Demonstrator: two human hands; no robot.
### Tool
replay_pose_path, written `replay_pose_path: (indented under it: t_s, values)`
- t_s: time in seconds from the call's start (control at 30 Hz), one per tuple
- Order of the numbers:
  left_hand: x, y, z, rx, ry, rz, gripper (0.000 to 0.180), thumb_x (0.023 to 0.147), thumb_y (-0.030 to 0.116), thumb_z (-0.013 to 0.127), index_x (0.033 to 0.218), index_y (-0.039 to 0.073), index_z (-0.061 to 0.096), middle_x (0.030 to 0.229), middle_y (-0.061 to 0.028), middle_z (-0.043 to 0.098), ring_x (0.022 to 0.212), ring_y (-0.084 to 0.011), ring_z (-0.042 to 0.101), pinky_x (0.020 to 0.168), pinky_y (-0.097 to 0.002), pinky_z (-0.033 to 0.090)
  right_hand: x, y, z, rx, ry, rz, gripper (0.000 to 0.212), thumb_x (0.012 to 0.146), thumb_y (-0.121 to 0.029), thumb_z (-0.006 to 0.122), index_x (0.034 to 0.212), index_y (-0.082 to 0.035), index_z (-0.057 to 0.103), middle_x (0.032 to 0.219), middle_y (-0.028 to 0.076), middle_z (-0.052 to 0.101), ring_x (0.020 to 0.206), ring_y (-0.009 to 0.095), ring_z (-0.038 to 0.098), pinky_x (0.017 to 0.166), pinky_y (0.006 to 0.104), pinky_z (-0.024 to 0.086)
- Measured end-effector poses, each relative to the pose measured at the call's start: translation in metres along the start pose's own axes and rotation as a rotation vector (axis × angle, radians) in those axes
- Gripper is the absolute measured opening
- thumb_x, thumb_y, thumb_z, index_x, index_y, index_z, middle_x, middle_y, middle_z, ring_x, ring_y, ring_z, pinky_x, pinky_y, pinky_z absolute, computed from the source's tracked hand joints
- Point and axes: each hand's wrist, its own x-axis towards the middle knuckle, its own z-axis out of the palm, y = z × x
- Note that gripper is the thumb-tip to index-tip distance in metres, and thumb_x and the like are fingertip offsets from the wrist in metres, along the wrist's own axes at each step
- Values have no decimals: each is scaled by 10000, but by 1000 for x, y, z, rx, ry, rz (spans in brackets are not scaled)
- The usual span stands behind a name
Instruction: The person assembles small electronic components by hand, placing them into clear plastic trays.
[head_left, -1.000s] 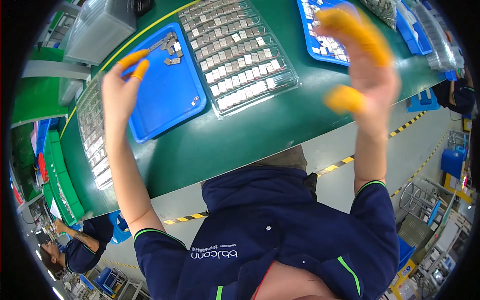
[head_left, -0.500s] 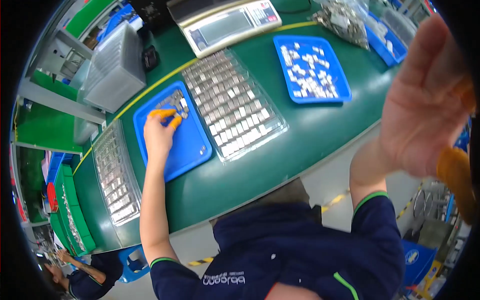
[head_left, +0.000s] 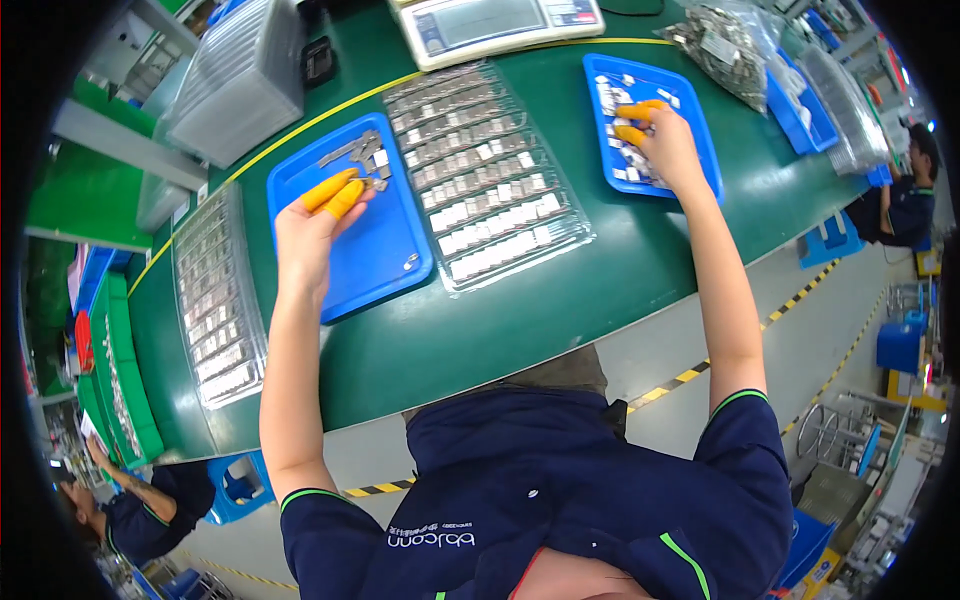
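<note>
My left hand (head_left: 312, 230), with orange finger cots on the fingertips, reaches over the left blue tray (head_left: 385, 260), fingertips just short of a small heap of grey metal parts (head_left: 362, 158). My right hand (head_left: 662, 140), also with orange cots, rests on the right blue tray (head_left: 700, 150), its fingers down among several small silver parts (head_left: 615, 105). Between the two trays lies a clear plastic blister tray (head_left: 490, 180) filled with rows of the silver parts. Whether either hand pinches a part is hidden by the fingers.
A green worktable (head_left: 560, 300) with a yellow line carries a weighing scale (head_left: 500, 25) at the back, a second filled clear tray (head_left: 215, 300) at left, stacked clear trays (head_left: 245, 85), and a bag of parts (head_left: 725, 50). Other workers sit at lower left (head_left: 140, 510) and far right (head_left: 905, 190).
My right hand has come down from close to the camera onto the right blue tray. My left hand has stayed on the left blue tray near the grey parts.
</note>
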Motion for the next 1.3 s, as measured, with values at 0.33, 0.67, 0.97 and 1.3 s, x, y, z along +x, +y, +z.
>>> replay_pose_path:
  t_s: [0.33, 0.67, 0.97, 1.3]
  values:
    - [-13, -5, 0, -123, -84, -76, 256, 856, 38, 549, 1101, -31, 578, 1013, -133, 635, 894, -213, 643, 723, -245, 525, 8, -2, -12, 196, 49, 225, 228, 706, -126, 724, 922, -60, 691, 837, 90, 679, 755, 210, 643, 713, 278, 481]
    - [-35, -12, 28, -292, -206, -127, 266, 830, 42, 600, 1079, -46, 567, 993, -146, 631, 890, -212, 642, 717, -227, 529, -31, -153, 5, 1031, -142, 75, 254, 706, -31, 729, 944, 20, 655, 881, 94, 673, 802, 129, 642, 761, 244, 516]
    - [-35, -15, 28, -291, -218, -137, 257, 818, 5, 600, 1063, -64, 568, 990, -154, 632, 886, -225, 646, 720, -240, 538, -52, -172, 36, 1081, -270, 94, 182, 704, 10, 717, 876, 36, 666, 841, 85, 674, 756, 123, 635, 716, 236, 513]
    - [-39, -16, 32, -151, -299, 4, 204, 794, 32, 648, 977, -54, 624, 883, -133, 660, 770, -186, 656, 689, -231, 526, -49, -163, 29, 1068, -463, 79, 233, 669, -12, 750, 887, 16, 674, 835, 67, 666, 752, 118, 622, 724, 236, 502]
